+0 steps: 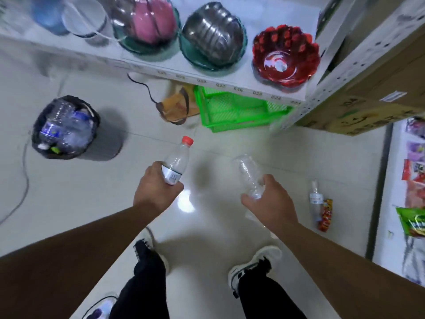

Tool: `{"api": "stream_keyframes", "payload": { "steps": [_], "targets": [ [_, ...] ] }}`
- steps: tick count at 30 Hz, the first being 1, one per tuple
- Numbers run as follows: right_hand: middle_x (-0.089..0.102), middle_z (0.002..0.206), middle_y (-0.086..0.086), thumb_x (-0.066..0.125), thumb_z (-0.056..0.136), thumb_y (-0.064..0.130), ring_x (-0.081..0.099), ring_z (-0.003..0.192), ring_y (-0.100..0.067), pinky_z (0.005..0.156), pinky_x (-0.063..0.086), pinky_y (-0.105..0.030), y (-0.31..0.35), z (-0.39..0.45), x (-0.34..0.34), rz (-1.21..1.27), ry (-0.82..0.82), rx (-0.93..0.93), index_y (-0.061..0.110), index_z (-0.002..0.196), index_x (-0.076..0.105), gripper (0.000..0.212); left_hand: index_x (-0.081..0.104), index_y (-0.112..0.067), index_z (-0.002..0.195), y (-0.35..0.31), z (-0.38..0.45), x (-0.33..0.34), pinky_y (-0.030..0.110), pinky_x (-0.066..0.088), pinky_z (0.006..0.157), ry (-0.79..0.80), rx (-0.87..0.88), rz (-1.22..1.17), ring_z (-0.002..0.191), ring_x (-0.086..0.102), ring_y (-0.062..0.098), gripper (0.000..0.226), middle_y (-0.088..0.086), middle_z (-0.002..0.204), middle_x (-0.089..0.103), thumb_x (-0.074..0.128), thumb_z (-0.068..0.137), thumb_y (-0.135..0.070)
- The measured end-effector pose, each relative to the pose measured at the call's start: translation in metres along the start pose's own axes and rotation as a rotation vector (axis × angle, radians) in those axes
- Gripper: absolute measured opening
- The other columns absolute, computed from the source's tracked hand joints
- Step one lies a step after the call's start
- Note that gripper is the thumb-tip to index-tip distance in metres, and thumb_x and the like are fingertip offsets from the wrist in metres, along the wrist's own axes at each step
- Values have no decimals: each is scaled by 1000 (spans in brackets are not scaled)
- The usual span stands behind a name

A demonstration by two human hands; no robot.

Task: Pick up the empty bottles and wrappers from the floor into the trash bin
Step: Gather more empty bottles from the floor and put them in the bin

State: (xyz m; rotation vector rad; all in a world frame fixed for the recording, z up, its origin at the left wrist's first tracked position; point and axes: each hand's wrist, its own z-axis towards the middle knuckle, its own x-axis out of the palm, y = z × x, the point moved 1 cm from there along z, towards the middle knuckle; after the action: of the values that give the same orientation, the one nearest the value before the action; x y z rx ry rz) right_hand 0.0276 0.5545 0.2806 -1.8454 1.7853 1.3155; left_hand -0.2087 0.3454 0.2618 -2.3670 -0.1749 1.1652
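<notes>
floor [69, 203]: pale tiles | trash bin [66, 127] (full) | small bottle [315, 199] beside red wrapper [326, 215] | green crate [236, 111]

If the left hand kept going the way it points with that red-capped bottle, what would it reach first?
Probably bare floor, then the brown bag under the shelf. The left hand and its bottle point up-frame, slightly right; the bin lies well to the left. Depth is unclear.

This looks like a small shop. A white metal shelf [174, 72] with number tags along its edge holds bowls, like a red glass bowl [285, 56]. Snack packets [414, 180] hang on the right, beside a cardboard box [368, 104].
</notes>
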Motion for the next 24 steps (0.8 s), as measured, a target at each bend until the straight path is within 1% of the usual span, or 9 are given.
{"api": "stream_keyframes", "payload": {
  "steps": [4,7,10,14,17,18,20,22,24],
  "targets": [
    [68,106,6,75,72,63,69,97,-23,83,49,-33,68,-7,41,-12,15,-13,32,116,55,58,55,-23,96,64,19,-44,37,49,63,11,-75,-62,72,58,29,39,9,94,67,71,65,-41],
    [73,98,3,73,68,68,70,85,-21,75,50,-34,117,-3,89,-45,61,-24,31,114,54,63,55,-27,99,126,34,-76,38,51,68,16,-112,-137,85,65,34,39,7,97,67,72,66,-40],
    [76,87,3,67,61,75,70,74,-15,68,50,-34,172,2,142,-72,139,-13,32,112,53,68,56,-33,99,190,43,-121,34,49,67,-3,-145,-254,78,62,22,38,-2,94,66,71,65,-41],
    [78,72,4,74,61,72,75,58,-13,71,60,-37,252,-5,205,-43,223,13,31,111,54,68,61,-36,99,267,43,-205,32,51,64,-79,-166,-332,69,63,12,39,-8,84,67,73,65,-48],
    [78,69,6,76,60,76,72,53,-4,60,52,-30,328,-12,240,2,284,-8,33,114,53,73,61,-40,112,316,48,-272,40,60,73,-115,-193,-291,79,69,12,46,-9,92,71,77,69,-43],
    [78,76,7,79,64,75,73,54,-4,57,49,-28,353,-13,250,20,307,-25,32,117,53,73,60,-44,115,329,51,-290,40,61,77,-128,-207,-282,84,70,13,49,-10,96,72,79,69,-42],
    [71,88,12,81,71,73,73,61,-6,56,47,-26,400,-14,268,43,336,-76,32,119,51,70,55,-55,112,350,57,-318,37,60,75,-167,-232,-280,83,69,8,51,-14,96,71,80,69,-43],
    [66,79,17,79,75,73,66,68,-2,62,45,-28,438,-12,281,61,342,-121,31,118,51,66,54,-56,109,361,66,-334,33,57,71,-199,-246,-279,82,68,5,50,-17,94,70,81,69,-43],
    [66,63,17,77,76,73,59,69,4,64,41,-28,467,-5,293,89,341,-118,31,115,51,62,57,-46,114,366,78,-343,34,56,72,-220,-272,-273,82,68,6,51,-14,94,71,81,69,-44]
  ]
}}
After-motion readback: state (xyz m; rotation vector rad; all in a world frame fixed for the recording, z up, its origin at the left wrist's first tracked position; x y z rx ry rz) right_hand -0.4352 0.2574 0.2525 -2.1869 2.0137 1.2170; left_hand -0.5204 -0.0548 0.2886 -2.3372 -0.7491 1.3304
